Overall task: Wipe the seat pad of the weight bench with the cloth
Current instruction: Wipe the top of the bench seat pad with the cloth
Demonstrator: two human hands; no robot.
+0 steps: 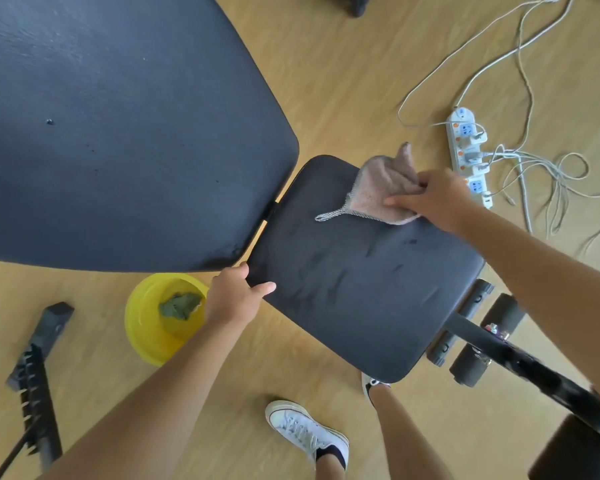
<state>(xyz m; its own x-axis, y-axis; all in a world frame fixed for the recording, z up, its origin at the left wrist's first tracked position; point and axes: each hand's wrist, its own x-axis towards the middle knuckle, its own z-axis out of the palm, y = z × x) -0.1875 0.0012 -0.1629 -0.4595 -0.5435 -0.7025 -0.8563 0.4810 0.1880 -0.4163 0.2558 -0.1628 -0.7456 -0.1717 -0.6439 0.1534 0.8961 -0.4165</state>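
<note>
The black seat pad (354, 278) of the weight bench fills the middle of the view, with faint damp streaks on it. A pinkish cloth (383, 188) with a small hanging loop lies on the pad's far right corner. My right hand (437, 199) presses on the cloth and grips its bunched edge. My left hand (234, 297) holds the pad's left corner, thumb on top and fingers under the edge.
The large black back pad (118, 133) rises at the left. A yellow basin (160, 320) with a green rag sits on the wooden floor beside my left hand. A white power strip (468, 157) with tangled cables lies at the right. Foam rollers (482, 344) and the frame extend at lower right.
</note>
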